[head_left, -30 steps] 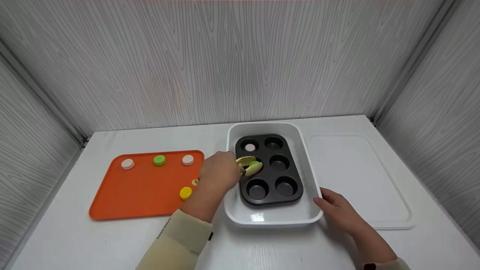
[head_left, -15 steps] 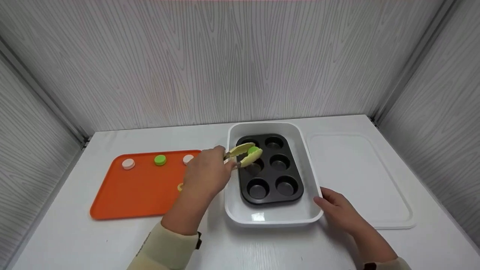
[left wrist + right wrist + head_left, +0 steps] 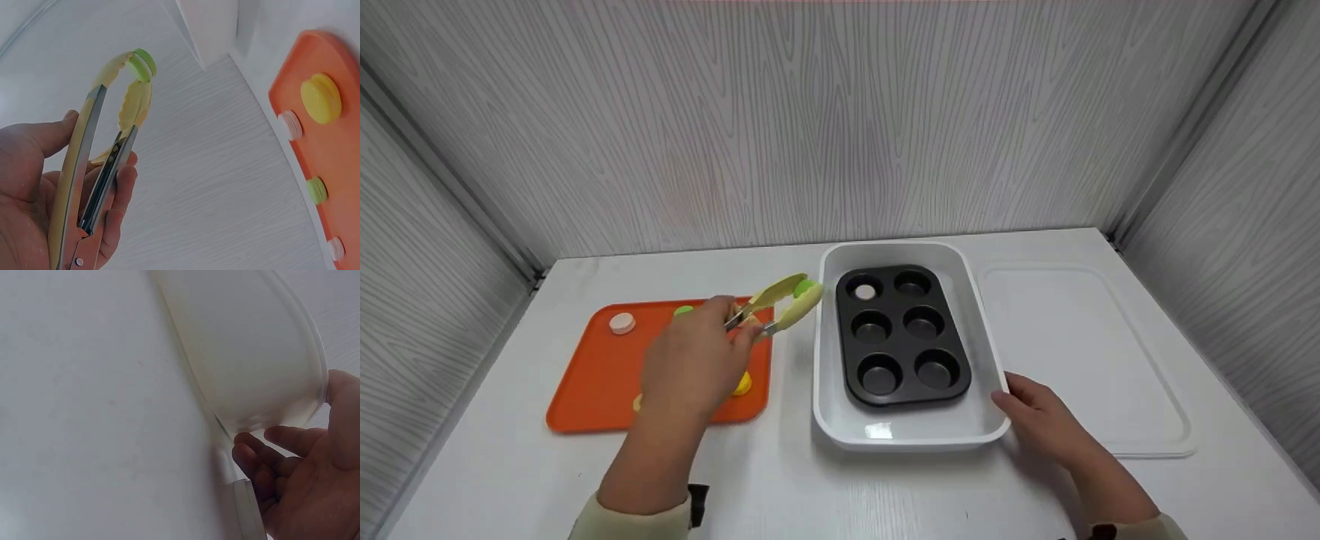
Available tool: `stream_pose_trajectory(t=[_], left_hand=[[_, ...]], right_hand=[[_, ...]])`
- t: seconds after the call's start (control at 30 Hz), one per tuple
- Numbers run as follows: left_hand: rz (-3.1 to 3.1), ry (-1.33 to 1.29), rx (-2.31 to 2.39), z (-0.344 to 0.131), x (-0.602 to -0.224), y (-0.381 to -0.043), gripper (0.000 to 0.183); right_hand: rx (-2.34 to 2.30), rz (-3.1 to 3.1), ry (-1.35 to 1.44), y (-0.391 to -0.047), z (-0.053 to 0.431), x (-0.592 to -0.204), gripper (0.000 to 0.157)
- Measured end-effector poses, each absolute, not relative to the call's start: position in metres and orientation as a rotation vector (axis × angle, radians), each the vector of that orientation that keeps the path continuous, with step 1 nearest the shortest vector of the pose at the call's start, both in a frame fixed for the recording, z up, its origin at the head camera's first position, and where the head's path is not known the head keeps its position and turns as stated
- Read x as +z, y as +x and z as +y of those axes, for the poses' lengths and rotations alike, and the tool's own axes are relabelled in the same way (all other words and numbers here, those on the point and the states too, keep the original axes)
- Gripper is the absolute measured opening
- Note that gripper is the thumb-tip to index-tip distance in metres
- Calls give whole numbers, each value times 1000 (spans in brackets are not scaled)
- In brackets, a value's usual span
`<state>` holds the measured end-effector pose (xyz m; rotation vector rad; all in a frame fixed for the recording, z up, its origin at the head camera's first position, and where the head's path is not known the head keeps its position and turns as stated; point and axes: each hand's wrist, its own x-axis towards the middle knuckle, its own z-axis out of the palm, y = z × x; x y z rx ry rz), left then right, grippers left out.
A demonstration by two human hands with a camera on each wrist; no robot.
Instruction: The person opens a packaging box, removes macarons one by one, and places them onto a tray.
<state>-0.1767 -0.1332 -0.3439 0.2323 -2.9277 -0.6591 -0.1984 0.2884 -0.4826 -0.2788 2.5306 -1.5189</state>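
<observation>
In the head view, my left hand grips a pair of tongs with yellow scalloped tips. A green macaron is pinched between those tips, held up in the gap between the orange tray and the white bin. The left wrist view shows the same macaron at the ends of the tongs. My right hand holds the bin's near right corner, thumb over the rim and fingers outside. Inside the bin lies a black muffin tin; its far left cup holds a pink macaron.
On the tray sit a pink macaron, a green one partly covered by my hand, and a yellow one. A flat white lid lies right of the bin. Wood-grain panels stand behind and at both sides.
My left hand has drawn the tongs and the green macaron up and left, out of the muffin tin's middle left cup and past the bin's left rim. My right hand stays on the bin.
</observation>
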Motion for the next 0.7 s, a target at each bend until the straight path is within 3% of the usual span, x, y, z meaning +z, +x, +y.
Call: stream_pose_trajectory(t=[0.37, 0.7], left_hand=[[-3011, 431, -575, -191, -351, -157, 61], [-3028, 526, -617, -245, -368, -133, 38]], right_hand=[[-1523, 2509, -286, -200, 283, -482, 51], [-1497, 2536, -252, -200, 288, -481, 51]])
